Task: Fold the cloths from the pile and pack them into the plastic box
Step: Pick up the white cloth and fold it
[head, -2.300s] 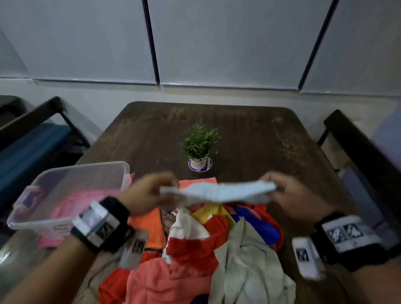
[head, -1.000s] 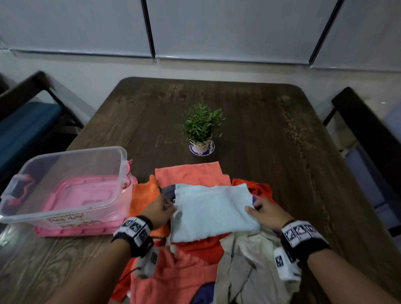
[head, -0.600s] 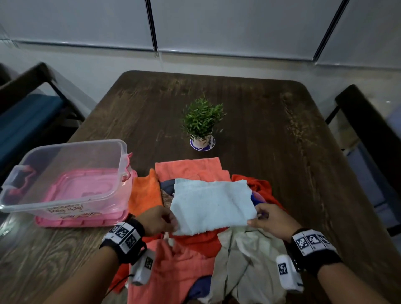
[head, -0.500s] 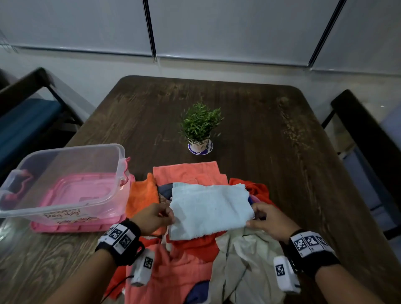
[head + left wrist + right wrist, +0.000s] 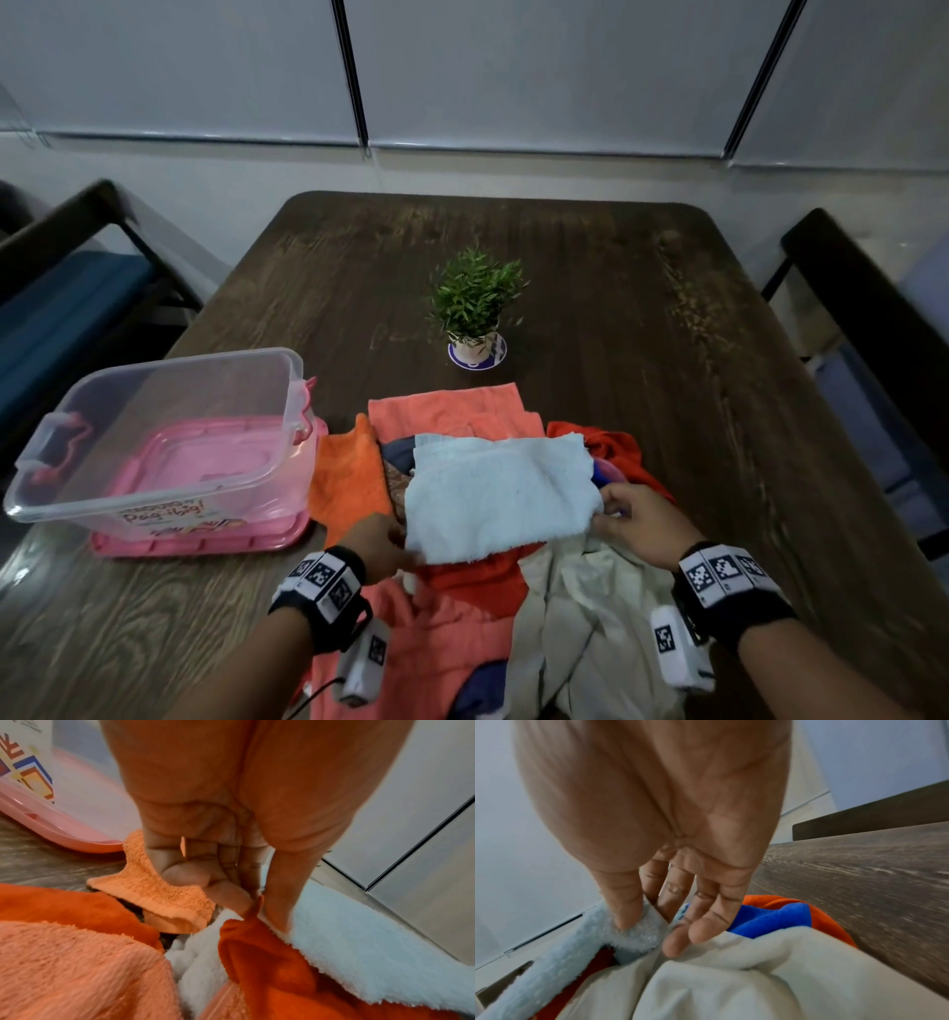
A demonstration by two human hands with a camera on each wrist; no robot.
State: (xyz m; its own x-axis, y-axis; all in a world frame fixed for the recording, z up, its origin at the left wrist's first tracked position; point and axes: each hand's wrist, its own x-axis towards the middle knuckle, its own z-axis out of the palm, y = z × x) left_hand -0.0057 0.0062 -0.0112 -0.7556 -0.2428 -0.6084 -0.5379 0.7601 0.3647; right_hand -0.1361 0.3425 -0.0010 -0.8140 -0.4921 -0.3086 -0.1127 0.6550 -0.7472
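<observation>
Above the heap of fleecy cloths, I am pinching a rectangular pale-blue terry cloth with left hand and right hand, one at each side edge.

Sitting on the dark wooden table are one clear plastic box, one pink plastic lid beneath it, one small potted green plant, and one jumbled pile of coloured cloths. Two dark chairs are flanking it, two hands working.
</observation>
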